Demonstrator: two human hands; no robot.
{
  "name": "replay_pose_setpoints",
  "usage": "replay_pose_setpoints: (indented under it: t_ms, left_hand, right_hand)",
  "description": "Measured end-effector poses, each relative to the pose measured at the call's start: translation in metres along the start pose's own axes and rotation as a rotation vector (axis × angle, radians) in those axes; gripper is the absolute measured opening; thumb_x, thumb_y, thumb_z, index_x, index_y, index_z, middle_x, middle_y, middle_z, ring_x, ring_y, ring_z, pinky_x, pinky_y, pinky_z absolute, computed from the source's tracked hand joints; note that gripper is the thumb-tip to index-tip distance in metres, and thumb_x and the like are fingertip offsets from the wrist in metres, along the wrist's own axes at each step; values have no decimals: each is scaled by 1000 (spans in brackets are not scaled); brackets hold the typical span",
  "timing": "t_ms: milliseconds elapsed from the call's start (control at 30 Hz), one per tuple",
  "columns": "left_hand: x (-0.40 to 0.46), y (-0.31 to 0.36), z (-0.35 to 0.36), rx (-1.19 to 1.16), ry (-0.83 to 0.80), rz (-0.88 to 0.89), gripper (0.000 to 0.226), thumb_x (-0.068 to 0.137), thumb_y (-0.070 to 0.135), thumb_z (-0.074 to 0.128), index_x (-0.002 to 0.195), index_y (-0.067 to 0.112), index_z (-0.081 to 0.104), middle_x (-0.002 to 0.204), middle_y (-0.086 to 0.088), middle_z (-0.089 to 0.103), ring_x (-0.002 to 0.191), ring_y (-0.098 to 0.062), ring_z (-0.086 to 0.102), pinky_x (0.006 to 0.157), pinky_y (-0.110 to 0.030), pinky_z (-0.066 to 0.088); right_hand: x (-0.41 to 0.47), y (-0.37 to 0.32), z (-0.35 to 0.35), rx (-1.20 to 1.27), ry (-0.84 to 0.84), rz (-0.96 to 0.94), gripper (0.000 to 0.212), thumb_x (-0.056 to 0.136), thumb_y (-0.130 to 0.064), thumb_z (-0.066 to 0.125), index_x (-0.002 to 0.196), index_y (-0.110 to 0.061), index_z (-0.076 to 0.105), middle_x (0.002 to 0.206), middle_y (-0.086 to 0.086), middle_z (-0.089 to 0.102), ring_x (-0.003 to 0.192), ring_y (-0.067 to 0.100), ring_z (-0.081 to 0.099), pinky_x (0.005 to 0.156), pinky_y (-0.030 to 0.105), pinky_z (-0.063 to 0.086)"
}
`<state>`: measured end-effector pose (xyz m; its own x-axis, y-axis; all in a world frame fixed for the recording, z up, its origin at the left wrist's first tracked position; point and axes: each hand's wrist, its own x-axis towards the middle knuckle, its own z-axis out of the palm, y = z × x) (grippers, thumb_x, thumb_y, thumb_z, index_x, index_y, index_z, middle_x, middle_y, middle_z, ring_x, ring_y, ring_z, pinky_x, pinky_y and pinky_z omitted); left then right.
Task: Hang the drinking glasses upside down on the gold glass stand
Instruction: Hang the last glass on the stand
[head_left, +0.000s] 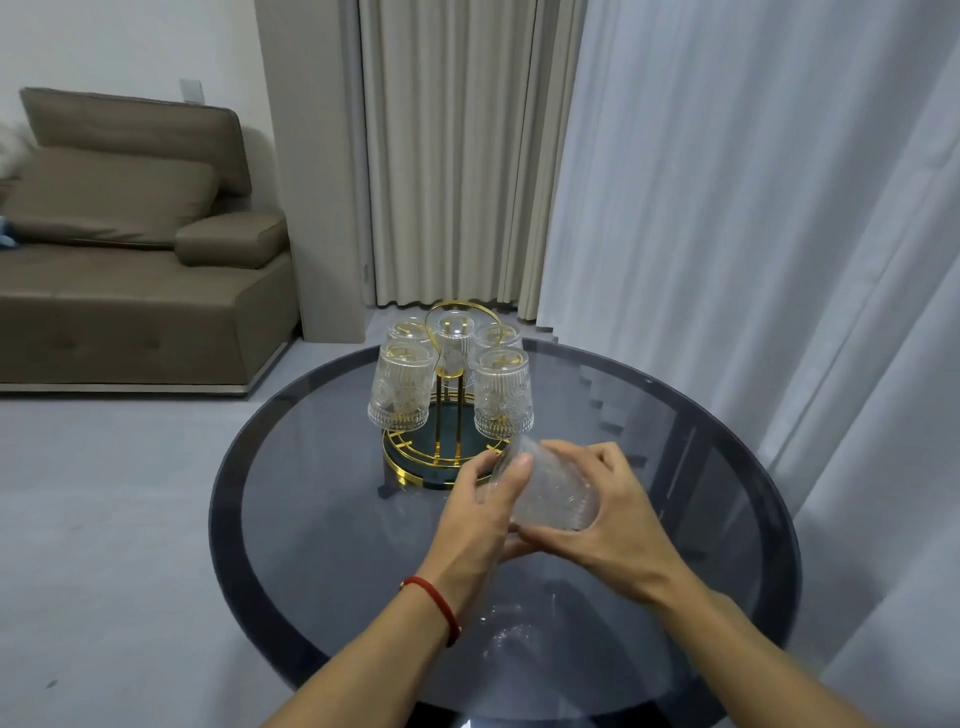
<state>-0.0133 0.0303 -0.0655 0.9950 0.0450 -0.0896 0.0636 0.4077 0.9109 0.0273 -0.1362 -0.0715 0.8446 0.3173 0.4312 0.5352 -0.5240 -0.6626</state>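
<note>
A gold glass stand (448, 415) with a round gold-rimmed base stands at the far middle of the round smoked-glass table (322, 519). Several ribbed clear glasses hang upside down on it, among them a front-left glass (401, 387) and a front-right glass (503, 395). One more clear ribbed glass (553, 491) is held tilted just in front of the stand's base. My left hand (480, 514) grips it from the left. My right hand (602, 525) wraps around it from the right and below.
A brown sofa (130, 260) stands at the back left on the grey floor. Beige curtains (452, 156) hang behind the table and pale sheer curtains (753, 208) hang close along the table's right side.
</note>
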Motion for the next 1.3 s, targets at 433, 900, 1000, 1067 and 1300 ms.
replay_pose_setpoints:
  t_ms: [433, 900, 1000, 1067, 1300]
  left_hand:
    - [15, 7, -68, 420, 282, 328, 26, 104, 43, 46, 114, 28, 66, 113, 11, 73, 108, -11, 65, 91, -30, 51]
    - [44, -33, -91, 1472, 132, 333, 73, 94, 41, 49, 158, 32, 16, 169, 4, 2, 154, -18, -6, 125, -49, 7]
    - [48, -34, -92, 1549, 89, 376, 70, 95, 43, 45, 158, 34, 16, 169, 5, -7, 153, -18, -15, 124, -49, 2]
    - [50, -36, -93, 1556, 68, 361, 70, 96, 43, 43, 158, 34, 14, 170, 4, -3, 153, -18, -15, 124, -49, 1]
    - [54, -42, -81, 1440, 149, 347, 75, 92, 48, 40, 159, 30, 10, 169, 2, 9, 154, -18, -8, 125, -46, 6]
  right_hand:
    - [48, -89, 2, 44, 188, 89, 71, 84, -50, 81, 145, -23, 58, 131, -3, 69, 114, 13, 67, 102, 37, 56]
    - [147, -134, 17, -471, 46, -29, 67, 83, -49, 69, 138, -11, 64, 128, 13, 70, 122, 31, 61, 100, 42, 50]
    - [153, -130, 26, -548, 7, -19, 60, 80, -52, 69, 122, -10, 69, 118, 10, 74, 111, 31, 66, 90, 47, 56]
    - [156, -126, 32, -586, -22, -20, 60, 79, -54, 69, 119, -10, 69, 116, 8, 75, 106, 32, 67, 87, 48, 57]
    - [166, -102, 50, -657, -102, -65, 62, 81, -65, 66, 111, -12, 74, 106, 5, 77, 109, 30, 64, 96, 46, 50]
